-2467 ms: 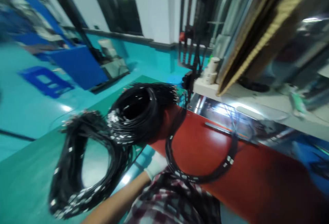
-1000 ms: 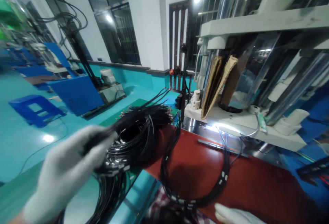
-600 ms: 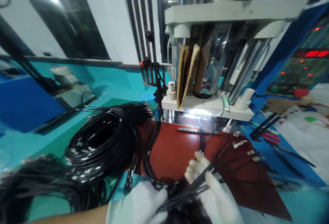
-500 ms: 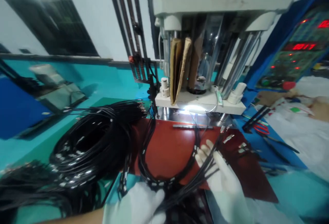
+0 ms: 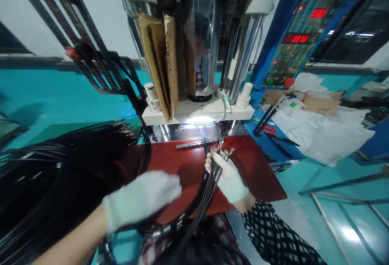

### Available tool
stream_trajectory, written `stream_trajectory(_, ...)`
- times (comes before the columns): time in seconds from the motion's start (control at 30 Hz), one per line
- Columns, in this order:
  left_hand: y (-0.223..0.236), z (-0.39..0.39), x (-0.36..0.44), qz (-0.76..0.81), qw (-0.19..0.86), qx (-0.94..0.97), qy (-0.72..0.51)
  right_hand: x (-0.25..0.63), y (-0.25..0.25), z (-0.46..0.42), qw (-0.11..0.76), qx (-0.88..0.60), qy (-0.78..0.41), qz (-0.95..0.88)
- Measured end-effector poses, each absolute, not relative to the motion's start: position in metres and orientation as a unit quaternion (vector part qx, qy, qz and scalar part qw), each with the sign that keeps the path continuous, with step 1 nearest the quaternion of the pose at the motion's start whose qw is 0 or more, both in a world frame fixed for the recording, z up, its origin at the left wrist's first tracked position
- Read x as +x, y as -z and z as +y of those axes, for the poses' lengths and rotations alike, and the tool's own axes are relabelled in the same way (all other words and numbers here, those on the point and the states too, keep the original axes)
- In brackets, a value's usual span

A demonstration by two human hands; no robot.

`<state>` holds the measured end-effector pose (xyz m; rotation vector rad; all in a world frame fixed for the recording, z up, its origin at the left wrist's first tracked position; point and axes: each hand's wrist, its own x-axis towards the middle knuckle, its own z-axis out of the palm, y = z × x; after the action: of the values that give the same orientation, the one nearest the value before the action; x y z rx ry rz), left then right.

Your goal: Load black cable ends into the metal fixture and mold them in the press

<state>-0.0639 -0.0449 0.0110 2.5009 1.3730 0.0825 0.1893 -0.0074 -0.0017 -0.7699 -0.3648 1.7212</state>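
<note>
My right hand (image 5: 226, 176), in a white knitted glove, is closed round a bundle of black cables (image 5: 203, 200) just below their metal terminals (image 5: 223, 151). The terminals stick out past the thumb, in front of the press. From the grip, the cables curve down toward my lap. Left of them, my gloved left hand (image 5: 152, 194) hovers over the red-brown mat (image 5: 188, 161). Its fingers are blurred but look stretched out, with nothing seen in them. Thin wires (image 5: 204, 134) run from the lit gap beneath the press's white plate (image 5: 182, 113).
A large heap of black cables (image 5: 57, 176) lies at left. A metal bar (image 5: 191, 144) lies across the mat before the press. Folded cardboard (image 5: 165, 70) stands between the press columns. Red-handled pliers (image 5: 270, 130) and white plastic bags (image 5: 328, 131) lie at right, below a control panel (image 5: 293, 50).
The view has turned right. My left hand has come off the cables and moved up over the mat. My right hand, looser before, has closed round the bundle near the terminals.
</note>
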Motion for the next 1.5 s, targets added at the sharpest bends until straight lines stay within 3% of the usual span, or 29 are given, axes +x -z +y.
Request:
stream_trajectory(0.1,-0.024,0.036,-0.023,0.557,0.025,0.830,-0.006,0.187,0.011,-0.010,0.532,-0.338,-0.755,-0.180)
stream_trajectory(0.23,-0.008,0.094,0.016,0.547,0.010,0.837,-0.004,0.184,0.018,-0.016,0.472,-0.395,-0.757,-0.220)
stream_trajectory(0.53,0.005,0.029,-0.033,0.634,0.006,0.772,0.046,0.190,0.020,-0.020,0.405,-0.420,-0.764,-0.276)
stream_trajectory(0.6,-0.001,0.010,-0.051,0.679,0.051,0.733,0.009,0.190,0.018,-0.019,0.388,-0.415,-0.770,-0.290)
stream_trajectory(0.7,-0.007,-0.012,-0.066,0.693,0.260,0.654,-0.152,0.185,0.011,-0.018,0.364,-0.394,-0.786,-0.307)
stream_trajectory(0.83,0.000,-0.020,-0.057,0.547,0.594,0.509,-0.298,0.173,-0.001,-0.017,0.286,-0.382,-0.793,-0.379)
stream_trajectory(0.93,0.013,-0.012,-0.039,0.423,0.726,0.430,-0.331,0.162,-0.003,-0.015,0.242,-0.398,-0.770,-0.437)
stream_trajectory(1.23,0.020,-0.009,-0.013,0.352,0.746,0.440,-0.356,0.147,0.005,-0.012,0.234,-0.432,-0.666,-0.561)
stream_trajectory(1.5,0.017,-0.019,-0.006,0.432,0.625,0.495,-0.422,0.145,-0.001,-0.016,0.195,-0.472,-0.634,-0.581)
